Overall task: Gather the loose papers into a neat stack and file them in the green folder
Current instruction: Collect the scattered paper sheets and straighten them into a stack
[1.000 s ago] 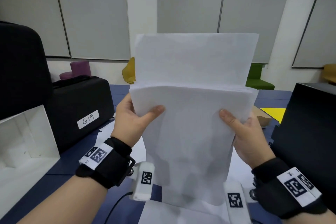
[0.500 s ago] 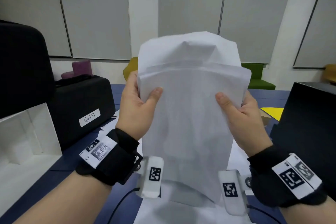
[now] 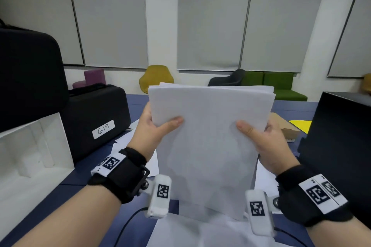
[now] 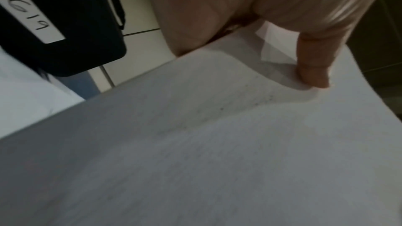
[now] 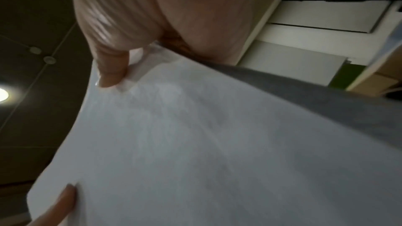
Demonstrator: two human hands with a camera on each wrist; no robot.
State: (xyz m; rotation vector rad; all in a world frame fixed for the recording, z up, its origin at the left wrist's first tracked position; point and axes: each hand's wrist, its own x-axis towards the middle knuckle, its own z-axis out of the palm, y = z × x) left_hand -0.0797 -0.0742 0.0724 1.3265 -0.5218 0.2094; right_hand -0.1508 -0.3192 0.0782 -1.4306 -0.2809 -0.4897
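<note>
I hold a stack of white papers (image 3: 208, 146) upright over the blue table, its bottom edge down on more white sheets (image 3: 200, 232) lying flat. My left hand (image 3: 156, 124) grips the stack's left edge, thumb on the front and fingers behind. My right hand (image 3: 259, 132) grips the right edge the same way. The top edges of the sheets are nearly level. In the left wrist view my thumb (image 4: 313, 68) presses on the paper (image 4: 217, 143); the right wrist view shows my thumb (image 5: 113, 71) on the paper (image 5: 217, 143). No green folder is in view.
A black case labelled 619 (image 3: 96, 118) and a white open box (image 3: 32, 156) stand at the left. A black box (image 3: 339, 146) stands at the right, with a cardboard piece (image 3: 287, 128) and a yellow sheet (image 3: 300, 124) behind it. Loose sheets (image 3: 124, 144) lie under my left wrist.
The stack has dropped lower and the sheet that stuck up and bent over has slid down level with the others. Both hands kept their hold on the sides.
</note>
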